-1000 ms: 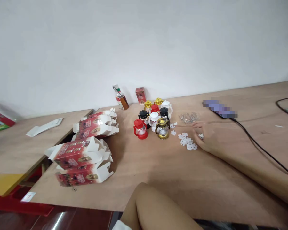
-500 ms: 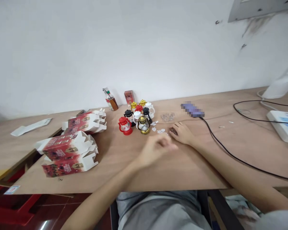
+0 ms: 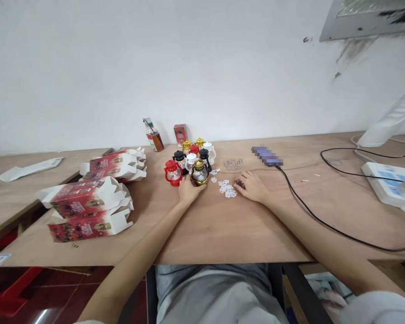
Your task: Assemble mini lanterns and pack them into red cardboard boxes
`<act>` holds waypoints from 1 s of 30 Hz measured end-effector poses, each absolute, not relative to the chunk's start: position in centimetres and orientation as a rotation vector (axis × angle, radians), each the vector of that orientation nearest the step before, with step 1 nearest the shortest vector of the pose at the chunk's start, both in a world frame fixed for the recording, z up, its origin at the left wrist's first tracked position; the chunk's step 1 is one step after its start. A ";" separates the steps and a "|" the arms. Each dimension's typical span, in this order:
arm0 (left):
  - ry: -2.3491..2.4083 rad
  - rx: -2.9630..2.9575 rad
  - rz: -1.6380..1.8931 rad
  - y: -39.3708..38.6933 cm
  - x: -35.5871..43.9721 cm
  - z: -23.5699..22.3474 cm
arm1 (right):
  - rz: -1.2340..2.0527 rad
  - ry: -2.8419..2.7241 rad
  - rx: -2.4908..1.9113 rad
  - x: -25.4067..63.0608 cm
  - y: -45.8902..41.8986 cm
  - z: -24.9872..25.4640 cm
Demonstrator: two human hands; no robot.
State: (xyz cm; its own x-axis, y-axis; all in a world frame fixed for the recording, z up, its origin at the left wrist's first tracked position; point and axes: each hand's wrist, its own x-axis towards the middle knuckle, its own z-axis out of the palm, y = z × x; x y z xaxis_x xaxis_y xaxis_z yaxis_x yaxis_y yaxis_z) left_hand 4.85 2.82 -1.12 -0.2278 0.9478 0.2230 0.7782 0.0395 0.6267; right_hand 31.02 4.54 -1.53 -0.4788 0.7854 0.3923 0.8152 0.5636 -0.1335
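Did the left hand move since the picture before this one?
Yes. The left hand has moved leftward and forward, from in front and right of the dark gold lantern to beside its base.

Nothing legible (carton print [image 3: 77,206] too small)

The table [image 3: 222,234] leaves room between the forearms [image 3: 151,238]. Lanterns [image 3: 173,172] (packed close) block the way past the left hand [image 3: 188,191]; a cable [image 3: 303,210] crosses the right side.

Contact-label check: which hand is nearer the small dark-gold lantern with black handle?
Left. The left hand is at the base of the dark-gold lantern; the right hand is off to its right, past the flat white pieces.
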 end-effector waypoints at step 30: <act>1.547 2.358 1.796 -2.1 5.6 2.0 | -0.111 -2.484 -1.190 30.9 4.6 -1.2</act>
State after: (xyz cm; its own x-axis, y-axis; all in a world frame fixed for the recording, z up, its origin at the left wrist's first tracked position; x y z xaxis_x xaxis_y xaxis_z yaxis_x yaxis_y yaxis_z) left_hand 5.63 -2.11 1.98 0.0052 0.5382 0.8428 0.7536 -0.5561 0.3505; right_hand 30.95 4.56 -1.17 -0.5675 0.7345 0.3721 0.7647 0.6377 -0.0926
